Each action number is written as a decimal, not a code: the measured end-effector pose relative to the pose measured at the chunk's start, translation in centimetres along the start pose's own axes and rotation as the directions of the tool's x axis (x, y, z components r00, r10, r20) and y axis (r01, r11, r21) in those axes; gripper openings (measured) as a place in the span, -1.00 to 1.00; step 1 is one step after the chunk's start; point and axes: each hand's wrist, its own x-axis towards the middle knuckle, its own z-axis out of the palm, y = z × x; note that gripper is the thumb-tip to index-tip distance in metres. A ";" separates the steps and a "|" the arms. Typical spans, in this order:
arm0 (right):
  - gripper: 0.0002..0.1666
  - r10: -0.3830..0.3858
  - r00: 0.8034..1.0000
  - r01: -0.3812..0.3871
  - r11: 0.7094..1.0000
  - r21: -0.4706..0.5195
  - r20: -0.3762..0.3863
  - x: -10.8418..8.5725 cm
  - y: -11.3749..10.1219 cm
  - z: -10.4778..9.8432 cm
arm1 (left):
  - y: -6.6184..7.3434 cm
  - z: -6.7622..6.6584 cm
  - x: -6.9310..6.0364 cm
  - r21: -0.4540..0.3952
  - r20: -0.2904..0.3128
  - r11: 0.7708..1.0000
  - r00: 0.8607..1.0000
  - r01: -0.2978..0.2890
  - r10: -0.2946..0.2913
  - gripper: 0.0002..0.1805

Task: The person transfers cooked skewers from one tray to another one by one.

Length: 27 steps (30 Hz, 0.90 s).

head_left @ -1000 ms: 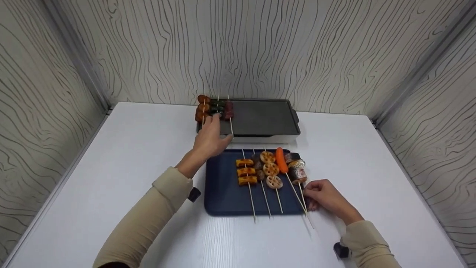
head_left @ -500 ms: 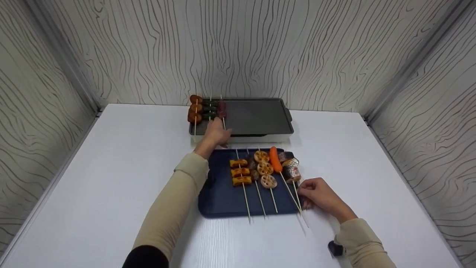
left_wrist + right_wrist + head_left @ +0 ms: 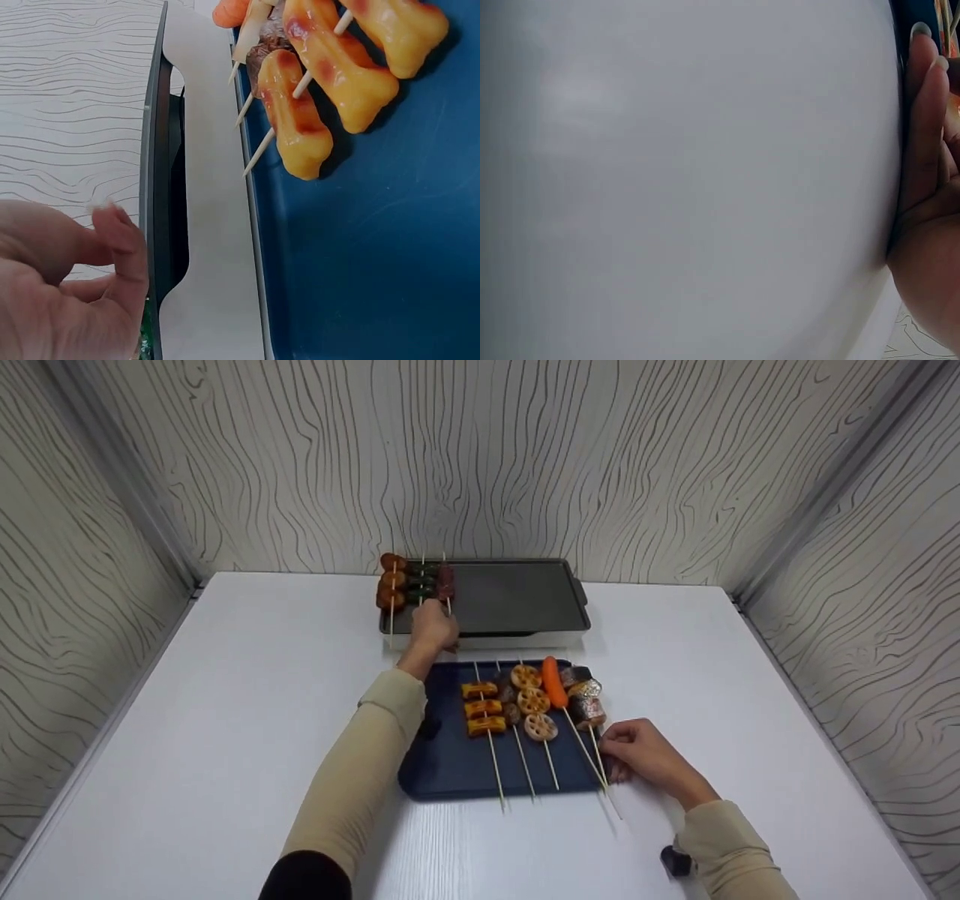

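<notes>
My left hand (image 3: pixel 433 626) is at the near edge of a flat griddle (image 3: pixel 517 592), by the sticks of a green pepper skewer (image 3: pixel 421 586) and a dark red meat skewer (image 3: pixel 445 583). The left wrist view shows that hand's curled fingers (image 3: pixel 124 255); whether they pinch a stick is hidden. Beside the blue tray's (image 3: pixel 442 769) right edge, my right hand (image 3: pixel 645 754) has thumb and fingertips together at the stick of a fish skewer (image 3: pixel 586 709). In the right wrist view, its fingers (image 3: pixel 926 142) lie along the tray's rim.
A browned round-slice skewer (image 3: pixel 392 581) occupies the griddle's left end. On the tray lie a yellow-piece skewer (image 3: pixel 484 708), a dark-piece skewer (image 3: pixel 511 712), a lotus root skewer (image 3: pixel 534 701) and an orange sausage skewer (image 3: pixel 555 682). Patterned walls (image 3: pixel 480 457) enclose the white table (image 3: pixel 247 675).
My left hand has drawn in its spread thumb and settled at the sticks on the griddle's near edge. My right hand stays by the tray. The head view has shifted slightly.
</notes>
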 end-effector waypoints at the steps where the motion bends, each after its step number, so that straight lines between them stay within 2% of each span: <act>1: -0.77 0.001 1.000 -0.001 1.000 0.000 0.000 0.0 0.0 0.0 | 0.0 0.0 0.0 -0.017 -0.003 1.000 1.000 0.002 -0.002 -0.52; 5: -0.77 0.003 1.000 -0.003 1.000 0.000 -0.002 0.1 0.0 0.0 | 0.1 -0.1 0.0 -0.030 -0.013 0.999 1.000 0.013 -0.013 -0.40; 9: -0.77 0.008 1.000 -0.008 1.000 0.003 -0.005 0.1 0.1 0.1 | 0.1 -0.2 0.1 -0.062 0.014 0.997 0.999 0.043 -0.042 -0.37; 14: -0.77 0.007 1.000 -0.007 1.000 0.014 -0.004 0.1 0.2 0.1 | 0.3 -0.6 -0.2 -0.154 0.041 0.985 0.997 0.078 -0.072 -0.40; 16: -0.77 0.004 1.000 -0.004 1.000 0.016 -0.004 0.1 0.2 0.2 | 0.3 -0.7 -0.5 -0.184 0.040 0.981 0.997 0.067 -0.061 -0.48; 21: -0.76 -0.003 1.000 0.003 1.000 0.015 -0.001 0.1 0.2 0.2 | 0.5 -0.9 -1.7 -0.253 0.038 0.967 0.999 0.008 0.002 -0.83; 27: -0.76 -0.014 1.000 0.014 1.000 0.008 0.003 0.2 0.3 0.0 | 1.0 -1.2 -3.4 -0.306 0.073 0.951 0.995 -0.039 0.064 -0.77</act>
